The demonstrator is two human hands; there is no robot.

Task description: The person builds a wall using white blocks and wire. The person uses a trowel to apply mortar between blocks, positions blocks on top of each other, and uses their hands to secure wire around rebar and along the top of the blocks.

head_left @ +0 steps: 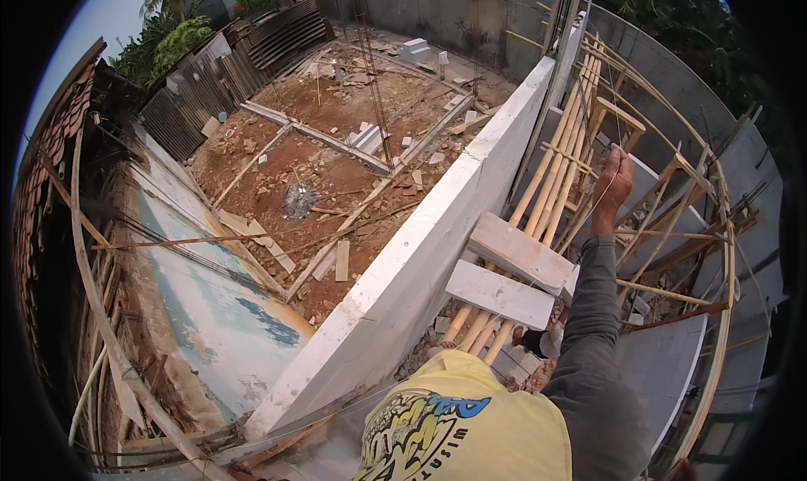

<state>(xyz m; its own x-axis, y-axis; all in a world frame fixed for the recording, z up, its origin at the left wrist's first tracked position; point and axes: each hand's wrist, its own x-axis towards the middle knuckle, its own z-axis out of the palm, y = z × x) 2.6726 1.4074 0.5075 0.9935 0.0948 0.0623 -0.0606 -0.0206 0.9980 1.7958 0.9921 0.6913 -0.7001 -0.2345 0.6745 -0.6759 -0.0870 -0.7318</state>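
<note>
My right hand (616,178) is raised at the end of my outstretched grey sleeve, above the bamboo scaffold. Its fingers are closed on a thin string (599,199), which shows as a pale line by the wrist. A small dark piece sits by the fingertips, too small to name. Below and left of that hand, two pale wall blocks, one (521,250) behind the other (500,294), rest across bamboo poles (551,178). A long white block wall (429,229) runs beside them. My left hand does not show.
Left of the wall lies a dirt plot (336,187) with concrete beams, rubble and upright steel rods (376,94). A curved bamboo rail (725,254) bounds the scaffold on the right. A painted wall (218,288) leans at the left, near tiled roofing (63,120).
</note>
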